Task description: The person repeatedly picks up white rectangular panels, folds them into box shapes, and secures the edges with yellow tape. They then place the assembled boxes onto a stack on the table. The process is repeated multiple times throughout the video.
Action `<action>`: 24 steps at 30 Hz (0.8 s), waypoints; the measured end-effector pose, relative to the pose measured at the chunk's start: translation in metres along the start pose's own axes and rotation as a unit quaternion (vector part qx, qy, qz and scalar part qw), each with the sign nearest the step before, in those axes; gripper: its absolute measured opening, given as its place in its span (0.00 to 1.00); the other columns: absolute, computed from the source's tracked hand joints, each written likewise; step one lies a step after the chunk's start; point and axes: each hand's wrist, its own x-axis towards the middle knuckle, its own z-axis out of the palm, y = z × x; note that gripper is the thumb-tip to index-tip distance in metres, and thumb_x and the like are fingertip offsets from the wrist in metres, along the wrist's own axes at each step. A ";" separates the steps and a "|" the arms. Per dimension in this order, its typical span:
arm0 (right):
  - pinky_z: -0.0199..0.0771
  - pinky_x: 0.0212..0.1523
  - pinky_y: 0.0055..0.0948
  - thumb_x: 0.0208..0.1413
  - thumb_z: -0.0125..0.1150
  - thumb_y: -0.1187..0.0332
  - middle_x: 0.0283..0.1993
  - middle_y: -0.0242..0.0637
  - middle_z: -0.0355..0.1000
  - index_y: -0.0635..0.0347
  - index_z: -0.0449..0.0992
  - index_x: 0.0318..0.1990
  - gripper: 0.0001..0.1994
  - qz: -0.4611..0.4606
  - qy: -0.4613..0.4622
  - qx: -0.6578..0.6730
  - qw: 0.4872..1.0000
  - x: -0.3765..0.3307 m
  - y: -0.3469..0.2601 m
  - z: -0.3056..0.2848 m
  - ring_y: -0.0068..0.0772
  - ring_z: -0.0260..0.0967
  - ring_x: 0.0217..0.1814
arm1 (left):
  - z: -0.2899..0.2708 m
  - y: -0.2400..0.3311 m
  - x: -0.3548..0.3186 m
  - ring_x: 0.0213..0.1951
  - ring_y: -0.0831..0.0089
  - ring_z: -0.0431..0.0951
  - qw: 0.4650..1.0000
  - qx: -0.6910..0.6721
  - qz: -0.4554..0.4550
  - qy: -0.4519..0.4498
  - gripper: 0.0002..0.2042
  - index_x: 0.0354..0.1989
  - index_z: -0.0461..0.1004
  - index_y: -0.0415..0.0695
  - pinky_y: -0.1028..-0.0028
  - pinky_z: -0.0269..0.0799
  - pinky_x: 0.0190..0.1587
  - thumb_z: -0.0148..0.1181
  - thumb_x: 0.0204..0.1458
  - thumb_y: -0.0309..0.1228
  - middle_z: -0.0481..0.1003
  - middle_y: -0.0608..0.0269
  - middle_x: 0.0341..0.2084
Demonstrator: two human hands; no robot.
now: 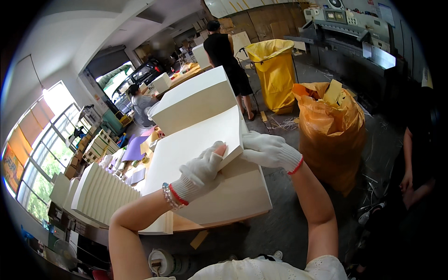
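A thick stack of white paper sheets [186, 144] lies on a further pile, whose front side [228, 198] faces me. My left hand [201, 169], in a white knit glove with a red cuff, is curled at the upper stack's near right corner; a bare thumb tip rests near the edge. Beaded bracelets circle that wrist. Against the same stack's right edge lies my right hand [268, 150], gloved alike, fingers stretched out. Its fingertips are partly hidden at the corner. Behind my hands stands a taller white stack [196, 100].
To the left are fanned white stacks [105, 196] and purple sheets [134, 148]. An orange sack of scraps [331, 135] and a yellow bag [273, 74] stand at right. One person [221, 53] stands beyond the table; another [407, 172] is at far right. A bucket [161, 261] is below.
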 end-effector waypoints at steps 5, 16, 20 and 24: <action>0.68 0.55 0.34 0.58 0.52 0.62 0.54 0.45 0.70 0.63 0.72 0.51 0.18 -0.029 0.070 -0.018 0.997 -0.002 -0.002 0.014 0.46 0.69 0.54 | -0.027 -0.013 0.004 0.40 0.52 0.77 0.997 0.067 -0.009 0.033 0.21 0.51 0.64 0.40 0.61 0.73 0.37 0.59 0.46 0.24 0.72 0.47 0.44; 0.61 0.59 0.47 0.50 0.60 0.61 0.48 0.45 0.67 0.62 0.70 0.44 0.18 -0.196 0.046 -0.191 0.961 0.054 -0.150 0.161 0.47 0.63 0.55 | -0.168 -0.174 -0.111 0.21 0.86 0.60 0.794 -0.202 -0.204 0.537 0.06 0.31 0.66 0.44 0.82 0.61 0.23 0.59 0.54 0.27 0.65 0.73 0.22; 0.61 0.58 0.47 0.49 0.61 0.59 0.48 0.44 0.66 0.63 0.70 0.42 0.19 -0.168 0.013 -0.221 0.961 0.101 -0.194 0.229 0.45 0.62 0.56 | -0.178 -0.257 -0.189 0.36 0.76 0.78 0.729 -0.291 -0.177 0.594 0.15 0.50 0.69 0.38 0.79 0.76 0.38 0.57 0.56 0.28 0.76 0.63 0.37; 0.62 0.56 0.45 0.48 0.62 0.57 0.46 0.42 0.66 0.62 0.69 0.42 0.20 -0.093 -0.016 -0.210 0.973 0.122 -0.209 0.275 0.43 0.63 0.54 | -0.150 -0.298 -0.240 0.40 0.70 0.78 0.619 -0.402 -0.165 0.654 0.16 0.54 0.67 0.38 0.73 0.77 0.42 0.54 0.57 0.26 0.76 0.59 0.41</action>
